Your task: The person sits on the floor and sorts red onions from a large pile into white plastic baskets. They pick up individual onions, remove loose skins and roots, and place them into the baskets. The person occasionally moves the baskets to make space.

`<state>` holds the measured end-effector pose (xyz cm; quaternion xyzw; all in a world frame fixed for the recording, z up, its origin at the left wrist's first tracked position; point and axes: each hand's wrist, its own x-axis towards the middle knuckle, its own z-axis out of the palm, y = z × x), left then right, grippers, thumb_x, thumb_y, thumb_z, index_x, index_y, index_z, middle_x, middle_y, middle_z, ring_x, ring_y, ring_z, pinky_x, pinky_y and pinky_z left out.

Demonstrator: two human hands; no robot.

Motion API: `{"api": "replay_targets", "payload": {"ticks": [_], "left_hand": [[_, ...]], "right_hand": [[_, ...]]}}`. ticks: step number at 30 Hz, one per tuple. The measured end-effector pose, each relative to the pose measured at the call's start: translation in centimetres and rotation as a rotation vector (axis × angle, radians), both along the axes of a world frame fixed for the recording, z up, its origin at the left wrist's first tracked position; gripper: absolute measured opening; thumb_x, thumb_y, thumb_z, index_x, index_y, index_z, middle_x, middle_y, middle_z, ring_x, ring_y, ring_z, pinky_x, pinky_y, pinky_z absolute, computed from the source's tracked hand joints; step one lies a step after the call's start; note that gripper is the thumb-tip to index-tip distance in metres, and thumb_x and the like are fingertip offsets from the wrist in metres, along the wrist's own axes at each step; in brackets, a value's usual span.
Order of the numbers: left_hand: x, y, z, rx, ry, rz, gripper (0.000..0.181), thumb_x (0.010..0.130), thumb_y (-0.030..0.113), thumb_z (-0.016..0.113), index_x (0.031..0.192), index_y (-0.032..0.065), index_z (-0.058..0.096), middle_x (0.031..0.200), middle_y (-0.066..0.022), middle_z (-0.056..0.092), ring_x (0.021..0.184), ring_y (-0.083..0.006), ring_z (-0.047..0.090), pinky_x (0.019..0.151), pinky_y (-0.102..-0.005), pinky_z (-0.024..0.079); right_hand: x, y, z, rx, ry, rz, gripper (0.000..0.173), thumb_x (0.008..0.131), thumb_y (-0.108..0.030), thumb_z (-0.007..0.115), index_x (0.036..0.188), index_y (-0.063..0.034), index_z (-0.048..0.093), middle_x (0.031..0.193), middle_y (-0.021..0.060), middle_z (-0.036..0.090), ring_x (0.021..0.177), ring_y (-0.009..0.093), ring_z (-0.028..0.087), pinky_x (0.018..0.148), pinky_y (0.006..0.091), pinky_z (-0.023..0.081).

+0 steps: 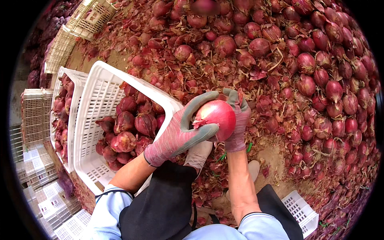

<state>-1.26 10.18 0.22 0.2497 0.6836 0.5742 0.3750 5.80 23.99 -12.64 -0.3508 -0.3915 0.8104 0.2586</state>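
My left hand (pixel 180 129), in a pink-and-grey work glove, grips a large, shiny red onion (pixel 217 118). Its thumb and fingers curve around the bulb's left side, where the dry, frayed end shows. Against the onion's right side is my right hand (pixel 238 118), gloved the same way, with its fingers curled. The onion hides part of that palm, and a scrap of reddish skin shows by the fingertips. Close to my left forearm, a white slatted plastic crate (pixel 90 132) holds several red onions (pixel 129 126).
A second white crate (pixel 78 81) with onions adjoins the first on the left. Loose onions (pixel 333 90) are heaped at right and ahead, amid dry skins (pixel 180 75). Stacked crates (pixel 36 114) line the far left. A small white basket (pixel 300 210) sits at lower right.
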Motion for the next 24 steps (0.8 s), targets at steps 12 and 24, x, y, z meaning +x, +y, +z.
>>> {"api": "replay_targets", "payload": {"ticks": [12,24], "left_hand": [[-0.4,-0.2,0.7,0.139,-0.242,0.133,0.070,0.095,0.039,0.061,0.149,0.0018,0.037,0.137,-0.0118,0.054,0.123,-0.0208,0.055,0.104,-0.0358,0.044],[0.6,-0.9,-0.3,-0.010,0.412,-0.270,0.033,0.086,-0.002,0.064,0.117,0.0087,0.066,0.110,-0.0123,0.068,0.098,-0.0310,0.068,0.083,-0.0365,0.055]], "right_hand": [[4.8,2.4,5.6,0.452,-0.254,0.105,0.086,0.095,-0.046,0.062,0.154,0.0019,0.022,0.146,0.0204,0.044,0.131,0.028,0.047,0.112,0.0401,0.035],[9.3,1.9,1.6,-0.469,0.271,-0.044,0.080,0.086,-0.076,0.052,0.127,-0.0068,0.055,0.115,0.0130,0.064,0.102,0.029,0.063,0.080,0.0395,0.057]]}}
